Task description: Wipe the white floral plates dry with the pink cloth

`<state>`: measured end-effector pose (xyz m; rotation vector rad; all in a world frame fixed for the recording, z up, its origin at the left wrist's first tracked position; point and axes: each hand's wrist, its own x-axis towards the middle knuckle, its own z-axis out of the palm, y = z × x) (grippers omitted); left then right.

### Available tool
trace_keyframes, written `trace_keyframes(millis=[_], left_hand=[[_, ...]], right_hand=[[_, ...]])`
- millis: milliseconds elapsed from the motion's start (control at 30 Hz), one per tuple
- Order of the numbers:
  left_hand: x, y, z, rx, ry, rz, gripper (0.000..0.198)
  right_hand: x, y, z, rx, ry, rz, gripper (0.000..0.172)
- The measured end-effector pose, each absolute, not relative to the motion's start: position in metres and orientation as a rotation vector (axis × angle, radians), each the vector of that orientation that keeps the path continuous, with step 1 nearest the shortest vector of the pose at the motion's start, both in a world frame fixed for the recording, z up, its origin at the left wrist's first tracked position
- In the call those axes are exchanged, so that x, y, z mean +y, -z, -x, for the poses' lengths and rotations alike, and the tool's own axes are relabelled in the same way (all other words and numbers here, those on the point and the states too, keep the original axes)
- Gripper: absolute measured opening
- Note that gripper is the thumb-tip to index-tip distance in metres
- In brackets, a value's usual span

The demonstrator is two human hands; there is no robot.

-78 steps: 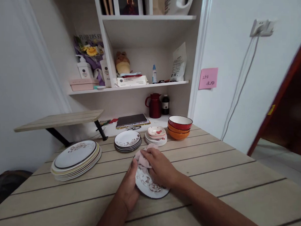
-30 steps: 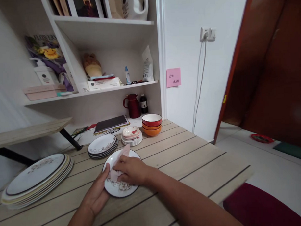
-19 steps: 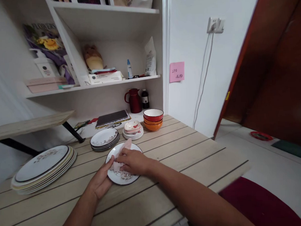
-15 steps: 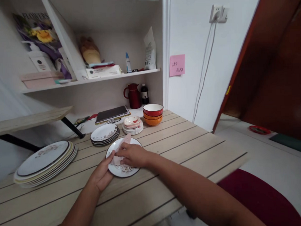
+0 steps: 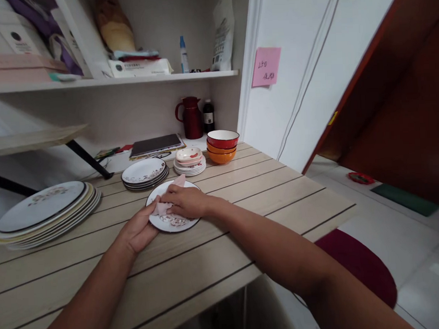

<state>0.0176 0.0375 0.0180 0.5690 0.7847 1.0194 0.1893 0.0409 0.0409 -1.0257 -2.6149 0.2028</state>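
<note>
A white plate (image 5: pixel 176 224) with a dark rim and a brown flower pattern is low over the front middle of the table. My left hand (image 5: pixel 138 229) grips its left edge, thumb on top and the other fingers beneath. On the plate's face my right hand (image 5: pixel 186 200) presses a pale pink cloth (image 5: pixel 164 208), its fingers closed over it. One corner of the cloth sticks up beyond the knuckles. Just behind stands a stack of similar small plates (image 5: pixel 144 171). Small dishes (image 5: pixel 189 156) sit on a pile of white saucers (image 5: pixel 191 171) to its right.
Large plates (image 5: pixel 44 206) are stacked at the left. Red and orange bowls (image 5: pixel 222 147) stand at the table's back right, near a red jug (image 5: pixel 192 118) and a dark bottle (image 5: pixel 208 117). A shelf (image 5: pixel 130 81) overhangs the back. A maroon seat (image 5: pixel 363 265) is at the right.
The view has tilted down and shifted, so everything sits higher in it. Both hands keep their hold; my right hand with the cloth stays on the plate.
</note>
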Motion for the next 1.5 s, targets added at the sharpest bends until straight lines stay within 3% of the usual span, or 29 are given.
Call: trace_keyframes(millis=[867, 1200, 1500], left_hand=[[0.032, -0.017, -0.018, 0.693, -1.038, -0.625, 0.039], [0.033, -0.011, -0.015, 0.687, -1.031, -0.630, 0.027], [0.029, -0.014, -0.018, 0.642, -0.989, -0.600, 0.036]], right_hand=[[0.042, -0.030, -0.183, -2.581, -0.139, 0.986, 0.028], [0.042, -0.028, -0.183, -2.572, -0.112, 0.940, 0.029], [0.042, -0.027, -0.181, -2.468, -0.288, 0.977, 0.032]])
